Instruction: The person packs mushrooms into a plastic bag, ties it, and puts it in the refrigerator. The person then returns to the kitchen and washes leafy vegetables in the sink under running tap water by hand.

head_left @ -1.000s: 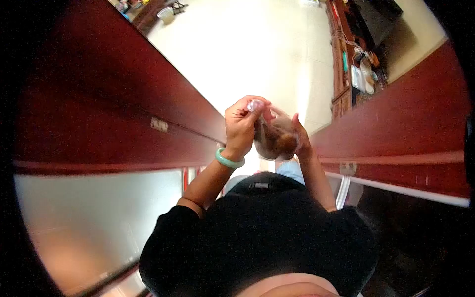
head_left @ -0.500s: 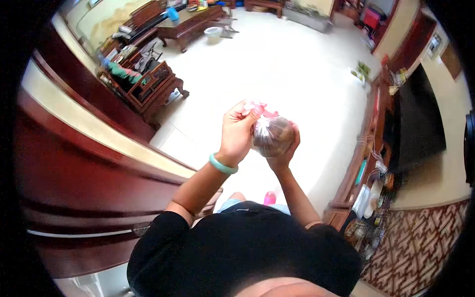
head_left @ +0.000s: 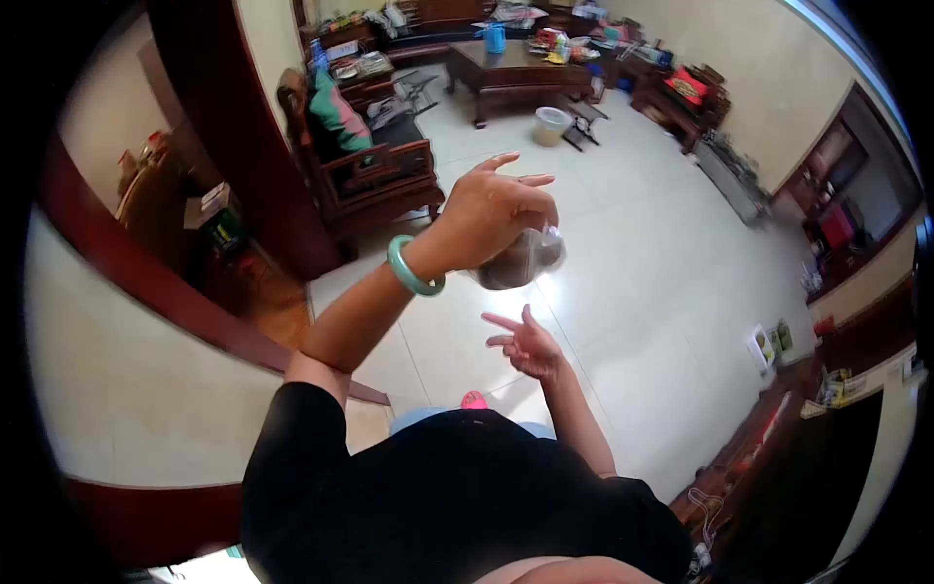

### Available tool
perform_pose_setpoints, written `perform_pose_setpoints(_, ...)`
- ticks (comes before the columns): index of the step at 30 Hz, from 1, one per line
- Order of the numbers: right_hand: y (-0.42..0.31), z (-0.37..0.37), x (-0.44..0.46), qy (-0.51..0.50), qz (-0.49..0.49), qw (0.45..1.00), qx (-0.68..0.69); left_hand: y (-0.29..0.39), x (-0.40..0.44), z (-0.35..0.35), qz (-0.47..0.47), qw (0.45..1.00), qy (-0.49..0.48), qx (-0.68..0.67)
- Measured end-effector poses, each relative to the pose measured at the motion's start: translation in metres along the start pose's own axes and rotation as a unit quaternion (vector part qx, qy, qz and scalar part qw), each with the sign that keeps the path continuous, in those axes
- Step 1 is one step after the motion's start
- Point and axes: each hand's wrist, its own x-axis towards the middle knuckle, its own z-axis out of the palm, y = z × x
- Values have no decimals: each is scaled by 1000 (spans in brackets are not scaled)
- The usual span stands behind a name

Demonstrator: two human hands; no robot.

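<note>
One head view faces forward and down from above the gripping left hand (head_left: 496, 209), fairly near; beyond it, floor (head_left: 642, 282), seemingly blurred farther off.

Dark wooden table (head_left: 520, 92), pale bucket (head_left: 550, 128), red cushion (head_left: 687, 86)

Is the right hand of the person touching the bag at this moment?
Apart. The head view shows a strip of floor between the right hand and the bag, which hangs from the left hand.
</note>
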Motion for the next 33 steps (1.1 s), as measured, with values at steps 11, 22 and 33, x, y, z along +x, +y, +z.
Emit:
perform_pose_setpoints(11, -117, 68, 245, -130, -111, 984, 48, -205, -36, -64, -294, 945, 100, -99)
perform_pose_setpoints(22, -119, 147, 527, -138, 341, 924, 105, -335, -144, -173, -433, 808, 376, 131)
perform_pose_setpoints(33, 100, 238, 746, -165, 406, 896, -69, -387, -362, -305, -484, 572, 488, 448)
